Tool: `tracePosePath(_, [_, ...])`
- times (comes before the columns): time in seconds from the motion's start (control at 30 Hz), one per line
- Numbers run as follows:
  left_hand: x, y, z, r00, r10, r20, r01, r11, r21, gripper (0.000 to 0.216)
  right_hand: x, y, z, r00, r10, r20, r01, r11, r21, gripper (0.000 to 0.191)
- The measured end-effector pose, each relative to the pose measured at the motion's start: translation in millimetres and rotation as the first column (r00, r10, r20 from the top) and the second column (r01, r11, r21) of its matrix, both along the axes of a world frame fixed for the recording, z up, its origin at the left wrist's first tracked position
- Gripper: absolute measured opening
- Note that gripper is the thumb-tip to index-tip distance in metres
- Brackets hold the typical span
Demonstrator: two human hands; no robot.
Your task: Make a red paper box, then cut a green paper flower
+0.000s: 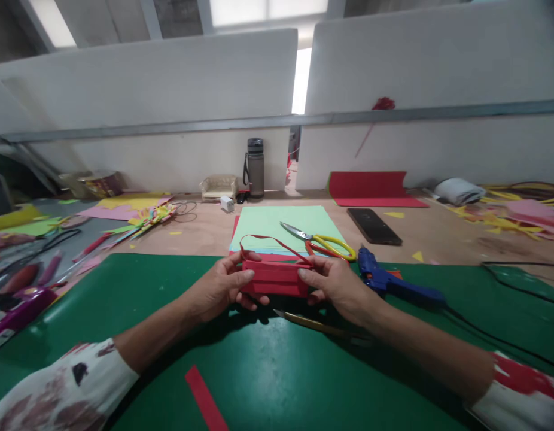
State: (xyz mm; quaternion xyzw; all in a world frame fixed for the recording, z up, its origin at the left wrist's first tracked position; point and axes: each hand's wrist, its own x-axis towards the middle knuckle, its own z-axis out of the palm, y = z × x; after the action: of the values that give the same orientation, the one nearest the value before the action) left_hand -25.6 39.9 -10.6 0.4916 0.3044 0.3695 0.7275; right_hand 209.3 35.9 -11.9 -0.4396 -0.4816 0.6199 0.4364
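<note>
A big wooden surface point(205, 230) holds everything. A wide green mat point(277, 371) covers the near part of it. Behind the mat lies a stack of light green paper point(277, 224), and farther back a red sheet point(371, 188) curls up against the white wall. A black phone point(374, 226) lies flat to the right of the green paper. A blue glue gun point(393, 284) rests on the mat, just beside the right hand point(337, 287). Scissors point(322, 240) with yellow and red handles lie on the green paper. A grey water bottle point(255, 167) stands at the back. The print on the tin point(100, 182) at the far left is too blurry to read.

The folded red paper point(274, 278) is up off the mat, right between both hands. The left hand point(221, 287) pinches its left end, thumb in front. The right hand pinches its right end. A thin red loop point(270, 244) sticks up from it. A small red strip point(205, 398) lies on the mat, closer to the person.
</note>
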Motion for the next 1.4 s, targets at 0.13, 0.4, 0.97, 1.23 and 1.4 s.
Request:
tracePosePath(0.13, [2,0,-0.4,0.999,0.041,-0.002,-0.041,0.999,-0.022,0.044,0,-1,2.4,0.992,0.016,-0.122,-0.024,0.998,-0.065,0.026])
tracePosePath(0.4, [5,-3,1.0,0.996,0.080,0.027,-0.079,0.996,-0.045,0.044,1,-3,6.5,0.974,0.021,-0.226,-0.044,0.994,-0.098,0.025])
tracePosePath(0.97, [4,-1,0.3,0.994,0.109,-0.009,-0.109,0.991,-0.074,0.042,-2,-1,2.9,0.994,-0.060,-0.091,0.054,0.996,-0.071,0.021])
tracePosePath(1.23, [-6,11,9.6,0.950,0.194,-0.245,-0.219,0.972,-0.081,0.027,3,2,6.7,0.971,-0.155,0.183,0.154,0.988,0.019,0.030])
tracePosePath(1.4, [-12,16,10.8,0.907,0.195,-0.372,-0.252,0.961,-0.111,0.022,7,1,7.9,0.950,-0.125,0.287,0.111,0.992,0.064,0.026])
